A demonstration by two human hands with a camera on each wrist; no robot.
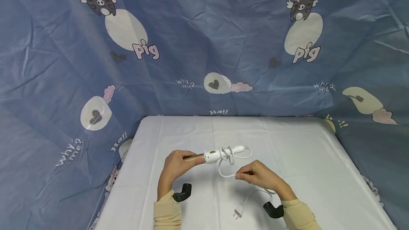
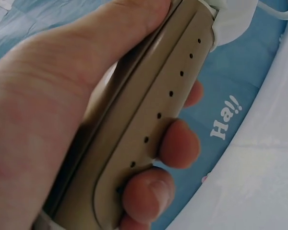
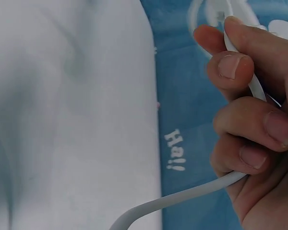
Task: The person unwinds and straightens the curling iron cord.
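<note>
My left hand (image 1: 176, 166) grips the gold barrel of a hair styling iron (image 1: 212, 156), which is raised over the table with its white handle pointing right. Close up in the left wrist view, the gold barrel (image 2: 151, 103) shows a row of small holes, with my thumb on one side and fingertips on the other. White cord is looped around the handle. My right hand (image 1: 262, 177) pinches this cord (image 1: 227, 176) between thumb and forefinger, right of the handle. In the right wrist view, the cord (image 3: 182, 196) also runs under the curled fingers. Its plug (image 1: 238, 211) hangs below.
A white-covered table (image 1: 172, 130) lies beneath both hands. Blue printed fabric (image 1: 198, 45) rises behind it and along both sides. A black wrist mount (image 1: 183, 192) sits at the left wrist and another mount (image 1: 273, 209) at the right.
</note>
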